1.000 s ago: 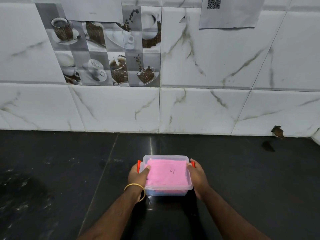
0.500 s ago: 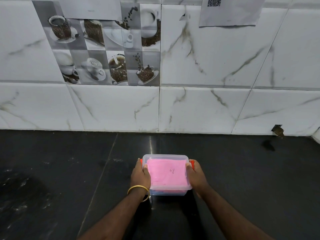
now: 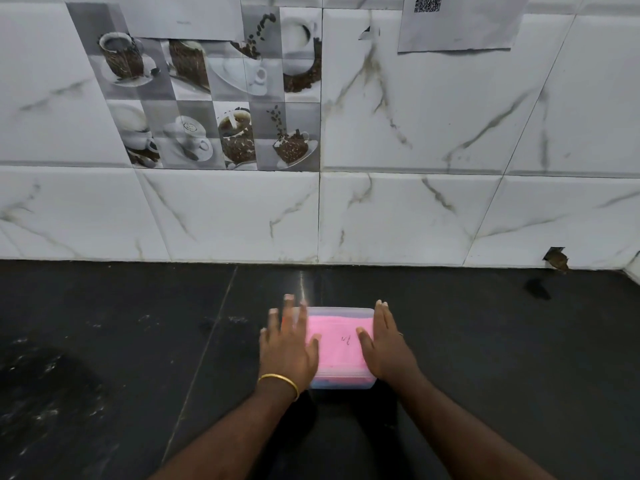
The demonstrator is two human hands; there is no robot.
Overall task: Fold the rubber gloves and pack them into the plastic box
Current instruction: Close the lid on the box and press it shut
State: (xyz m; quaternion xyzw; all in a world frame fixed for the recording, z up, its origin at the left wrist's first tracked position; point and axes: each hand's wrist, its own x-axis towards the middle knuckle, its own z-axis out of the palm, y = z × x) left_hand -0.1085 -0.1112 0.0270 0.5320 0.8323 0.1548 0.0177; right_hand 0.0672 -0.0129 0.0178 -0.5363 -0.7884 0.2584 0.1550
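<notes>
On the dark counter [image 3: 104, 341], both hands, left [image 3: 289, 344] and right [image 3: 388, 344], lie flat, fingers spread, on the lidded plastic box [image 3: 341, 384].

Left hand [image 3: 289, 348] and right hand [image 3: 388, 344] lie flat, palms down, fingers extended.

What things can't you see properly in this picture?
1. Head view: the orange side clips of the clear plastic box are hidden under the flat left hand and right hand.
2. The folded pink rubber gloves: how many cannot be told, since only the top layer shows through the lid.
3. The small dark mark on top is too small to read.
4. The left fingers are blurred.
</notes>
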